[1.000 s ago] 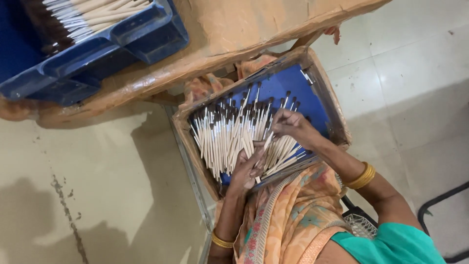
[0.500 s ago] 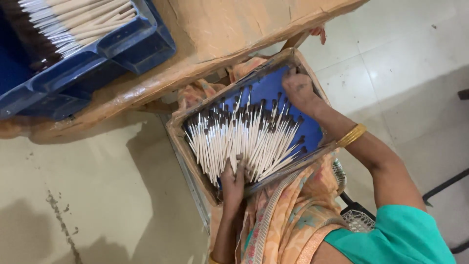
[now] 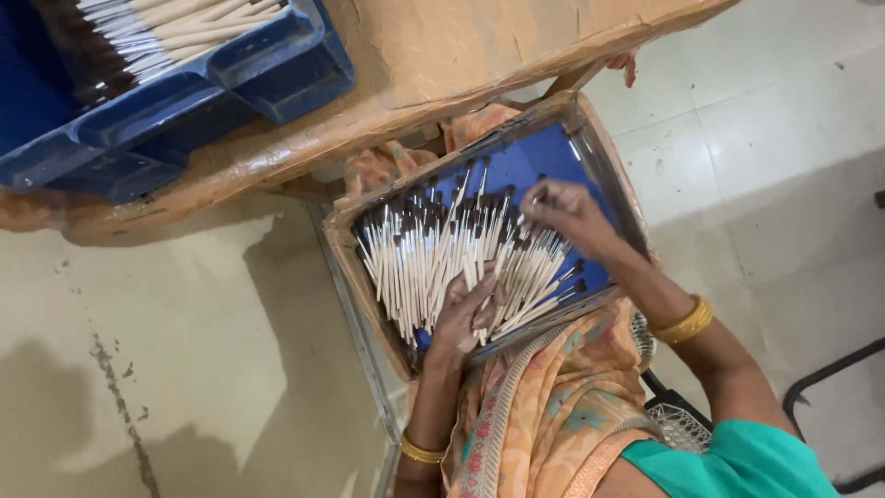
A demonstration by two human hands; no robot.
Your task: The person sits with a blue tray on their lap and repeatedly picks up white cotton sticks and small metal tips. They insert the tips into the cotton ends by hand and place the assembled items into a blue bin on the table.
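Both hands in tray: left hand (image 3: 466, 314) loosely open, palm pressing pale stick ends near tray's near edge; right hand (image 3: 567, 214) pinching few sticks at dark-tipped end. Sticks (image 3: 433, 263) mostly lying parallel in blue-lined tray (image 3: 604, 180) on lap; right-side ones fanned askew, not yet aligned. Blue crate (image 3: 277, 65) of similar sticks on table (image 3: 442, 55) above.

Your lap carries the wood-framed tray (image 3: 352, 267) of dark-tipped sticks (image 3: 433, 263); the counter (image 3: 442, 65) above bears a blue crate (image 3: 277, 69).
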